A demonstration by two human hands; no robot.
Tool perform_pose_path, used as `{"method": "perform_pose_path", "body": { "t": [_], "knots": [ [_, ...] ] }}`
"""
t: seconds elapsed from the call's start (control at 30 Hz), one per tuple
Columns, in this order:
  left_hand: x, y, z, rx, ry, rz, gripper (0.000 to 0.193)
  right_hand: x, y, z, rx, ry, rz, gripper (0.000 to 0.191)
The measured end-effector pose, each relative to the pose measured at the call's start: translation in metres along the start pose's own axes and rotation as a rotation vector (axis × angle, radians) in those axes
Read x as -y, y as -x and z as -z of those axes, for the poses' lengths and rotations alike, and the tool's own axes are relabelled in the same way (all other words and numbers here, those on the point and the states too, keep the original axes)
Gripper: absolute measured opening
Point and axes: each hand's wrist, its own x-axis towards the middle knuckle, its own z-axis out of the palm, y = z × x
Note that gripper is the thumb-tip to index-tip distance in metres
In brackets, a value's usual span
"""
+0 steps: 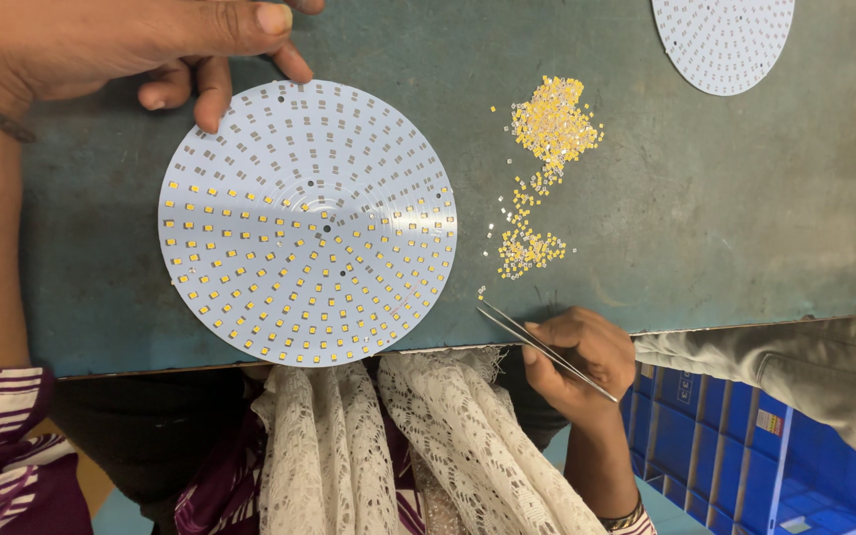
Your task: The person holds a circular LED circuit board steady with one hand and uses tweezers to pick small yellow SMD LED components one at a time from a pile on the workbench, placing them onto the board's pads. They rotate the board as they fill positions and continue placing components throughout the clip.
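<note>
A round white circuit board (307, 223) lies flat on the dark green table (705, 218). Small yellow chips fill its near and left rows, while the far rows show bare pads. My left hand (151, 45) reaches over the board's far edge, fingertips pressing on the rim. My right hand (577, 362) sits at the table's near edge, gripping thin metal tweezers (537, 342). Their tips point left, close to a loose chip just right of the board. A heap of loose yellow chips (552, 124) trails down to a smaller cluster (527, 250).
A second round white board (723, 40) lies at the far right corner. Another person's grey-clad limb (804, 362) rests along the table's near right edge. A blue plastic crate (745, 456) sits below it. A white lace cloth (388, 446) hangs over my lap.
</note>
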Motion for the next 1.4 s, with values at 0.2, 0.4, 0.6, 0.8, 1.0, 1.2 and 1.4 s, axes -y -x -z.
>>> {"method": "perform_pose_path", "body": {
  "t": [0.2,0.4,0.6,0.8,1.0,1.2,1.4],
  "knots": [
    [0.005,-0.001,0.000,0.023,-0.036,0.009,0.044,-0.003,0.003,-0.001,-0.014,-0.005,0.015,0.019],
    [-0.001,-0.003,0.000,0.051,0.072,0.039,0.054,0.011,0.000,-0.021,-0.068,-0.037,-0.036,0.013],
    [-0.014,-0.011,-0.006,0.104,0.107,0.172,0.062,0.033,-0.024,-0.067,-0.041,-0.133,-0.100,0.011],
    [-0.025,-0.011,-0.008,0.091,0.078,0.203,0.062,0.045,-0.043,-0.076,-0.022,-0.108,-0.106,0.011],
    [-0.023,-0.009,-0.008,0.079,0.070,0.196,0.063,0.040,-0.037,-0.074,0.001,-0.069,-0.118,0.012],
    [-0.014,-0.012,-0.006,0.107,0.106,0.172,0.064,0.025,-0.010,-0.068,-0.212,-0.335,-0.352,0.008],
    [-0.030,-0.001,0.001,0.089,0.166,0.146,0.067,0.029,0.004,-0.027,-0.149,-1.171,-0.533,0.012]
  ]
}}
